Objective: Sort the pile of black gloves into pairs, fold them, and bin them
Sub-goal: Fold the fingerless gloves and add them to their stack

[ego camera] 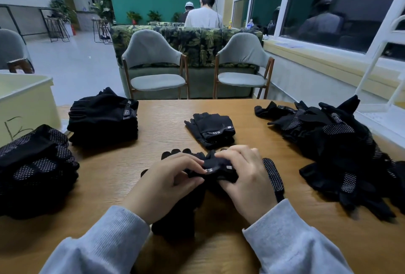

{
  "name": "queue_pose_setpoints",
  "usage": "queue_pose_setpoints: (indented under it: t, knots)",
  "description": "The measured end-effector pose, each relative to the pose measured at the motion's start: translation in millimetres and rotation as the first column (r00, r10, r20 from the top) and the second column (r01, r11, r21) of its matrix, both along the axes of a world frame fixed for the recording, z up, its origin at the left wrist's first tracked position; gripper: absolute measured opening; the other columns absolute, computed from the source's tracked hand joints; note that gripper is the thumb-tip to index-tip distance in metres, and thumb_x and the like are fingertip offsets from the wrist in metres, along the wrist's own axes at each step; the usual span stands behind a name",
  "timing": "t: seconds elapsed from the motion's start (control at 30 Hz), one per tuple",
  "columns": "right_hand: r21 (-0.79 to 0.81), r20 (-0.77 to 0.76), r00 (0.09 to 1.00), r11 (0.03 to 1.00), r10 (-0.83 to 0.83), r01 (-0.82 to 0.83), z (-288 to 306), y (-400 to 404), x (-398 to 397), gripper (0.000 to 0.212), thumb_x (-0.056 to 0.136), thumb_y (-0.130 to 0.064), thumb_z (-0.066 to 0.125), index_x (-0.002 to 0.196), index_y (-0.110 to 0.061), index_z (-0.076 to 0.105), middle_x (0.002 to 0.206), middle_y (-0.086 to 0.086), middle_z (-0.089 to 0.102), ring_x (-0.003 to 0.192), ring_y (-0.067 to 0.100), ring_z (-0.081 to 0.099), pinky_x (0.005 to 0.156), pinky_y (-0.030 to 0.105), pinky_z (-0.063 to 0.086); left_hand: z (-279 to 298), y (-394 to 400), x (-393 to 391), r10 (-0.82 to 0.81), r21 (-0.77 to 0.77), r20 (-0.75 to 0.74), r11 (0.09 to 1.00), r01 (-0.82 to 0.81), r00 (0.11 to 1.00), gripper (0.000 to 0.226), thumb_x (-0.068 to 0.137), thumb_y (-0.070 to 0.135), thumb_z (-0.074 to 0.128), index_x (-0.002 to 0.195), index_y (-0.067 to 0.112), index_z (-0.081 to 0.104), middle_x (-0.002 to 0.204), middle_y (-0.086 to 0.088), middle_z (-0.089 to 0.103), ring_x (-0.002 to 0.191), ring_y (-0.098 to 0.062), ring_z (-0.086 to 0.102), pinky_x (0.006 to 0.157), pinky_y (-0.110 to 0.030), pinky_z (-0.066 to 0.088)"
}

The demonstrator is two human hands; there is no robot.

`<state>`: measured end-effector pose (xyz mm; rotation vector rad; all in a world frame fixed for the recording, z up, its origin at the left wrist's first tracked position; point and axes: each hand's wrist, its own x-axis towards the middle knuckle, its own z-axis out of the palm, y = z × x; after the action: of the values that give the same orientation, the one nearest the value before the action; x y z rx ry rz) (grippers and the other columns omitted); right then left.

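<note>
**Head view: a glove pair mid-fold at centre frame**

The glove pair (215, 169) sits just below the middle of the frame, on the wooden table (252, 230). Its long axis runs roughly top to bottom of the picture: fingertips point toward the top, and the cuff end seems to lie beneath your wrists. Your left hand (163, 182) pinches the bunched fabric from the left with curled fingers. Your right hand (245, 177) has its fingers curled over the logo band from the right.

A dotted-grip glove (274, 176) lies just beside your right hand, touching it or nearly so. If you lift carelessly, it could drag along and spoil the pairing. The fold may also spring open should either pinch slacken.

A folded pair (210, 130) rests above your hands. Folded stacks (103, 116) sit at middle left, and a dotted stack (35, 164) further left. The unsorted pile (335, 142) sprawls at right. A pale bin (26, 96) stands at the left edge.
</note>
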<state>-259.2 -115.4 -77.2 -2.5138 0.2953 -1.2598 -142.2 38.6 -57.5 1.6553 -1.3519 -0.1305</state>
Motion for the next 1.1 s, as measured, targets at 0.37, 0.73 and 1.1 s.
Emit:
queue_pose_setpoints:
  t: [0.37, 0.73, 1.1]
  knots:
    - [0.187, -0.022, 0.996, 0.979, 0.088, -0.082, 5.6, -13.1, -4.3, 0.059, 0.058, 0.018, 0.069, 0.083, -0.032, 0.049, 0.114, -0.011, 0.058, 0.106, 0.001, 0.053, 0.086, 0.008, 0.039, 7.3, 3.1, 3.1, -0.033, 0.008, 0.093, 0.999, 0.032, 0.995, 0.011, 0.074, 0.045, 0.061, 0.08, 0.035, 0.064, 0.126, 0.022, 0.051, 0.107, 0.002, 0.055, 0.086, -0.006, 0.036]
    - [0.209, -0.047, 0.998, 0.977, 0.047, -0.036, 48.3, -20.9, 11.2, 0.043, 0.075, 0.011, 0.059, 0.084, -0.031, 0.054, 0.102, -0.02, 0.053, 0.076, 0.006, 0.054, 0.071, 0.016, 0.045, 15.3, -4.0, 29.0, 0.028, -0.078, 0.111, 0.997, -0.02, 0.993, 0.01, 0.074, 0.044, 0.063, 0.08, 0.037, 0.064, 0.133, 0.021, 0.047, 0.115, -0.001, 0.052, 0.092, -0.005, 0.032]
    - [0.146, -0.177, 0.981, 0.988, 0.081, -0.056, 61.5, -46.6, 64.5, 0.03, 0.08, 0.011, 0.049, 0.084, -0.019, 0.051, 0.108, 0.0, 0.06, 0.099, 0.015, 0.054, 0.082, 0.025, 0.041, -0.7, -32.6, 65.7, 0.152, -0.141, 0.237, 0.983, -0.12, 0.96, 0.022, 0.077, 0.02, 0.074, 0.084, 0.033, 0.057, 0.138, 0.004, 0.044, 0.106, 0.007, 0.05, 0.088, -0.004, 0.033]
